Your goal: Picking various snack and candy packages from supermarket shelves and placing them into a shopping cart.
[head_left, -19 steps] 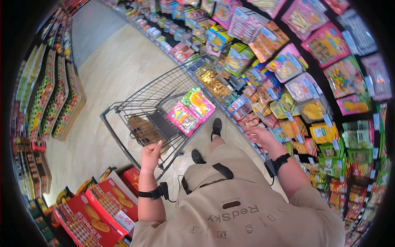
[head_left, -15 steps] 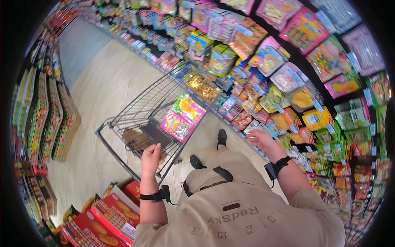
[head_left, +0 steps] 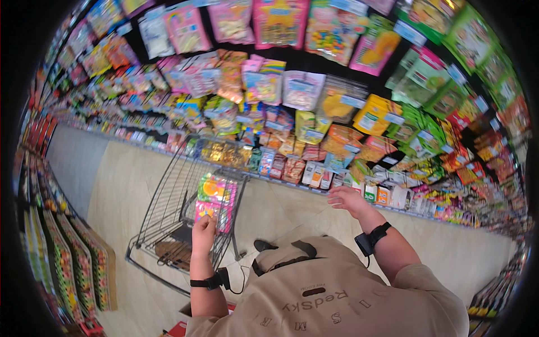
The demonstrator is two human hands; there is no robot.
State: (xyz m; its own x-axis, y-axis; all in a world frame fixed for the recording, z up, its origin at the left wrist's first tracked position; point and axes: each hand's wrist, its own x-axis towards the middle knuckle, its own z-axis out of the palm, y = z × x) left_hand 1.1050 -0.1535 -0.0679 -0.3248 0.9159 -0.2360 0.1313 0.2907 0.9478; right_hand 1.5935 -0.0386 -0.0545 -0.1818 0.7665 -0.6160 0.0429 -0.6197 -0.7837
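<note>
My left hand (head_left: 204, 233) is closed in a loose fist in front of the shopping cart (head_left: 149, 224), with nothing visible in it. Just beyond the fist, two bright packets lie in the cart: one green and yellow (head_left: 212, 186) and one pink (head_left: 223, 216), partly covered by my hand. My right hand (head_left: 347, 201) is open, fingers stretched toward the lowest shelf. It appears apart from the small boxes (head_left: 383, 196) there and holds nothing.
A wall of hanging snack bags (head_left: 281, 25) runs across the far side. A clear bin of gold-wrapped sweets (head_left: 224, 153) stands just beyond the cart. Stacked patterned cartons (head_left: 70, 264) rise at the left. Pale floor tiles (head_left: 286, 208) lie between me and the shelf.
My view has swung to the right, so the shelf now runs more level across it. The red boxes at lower left have mostly left view. Both hands keep their shape.
</note>
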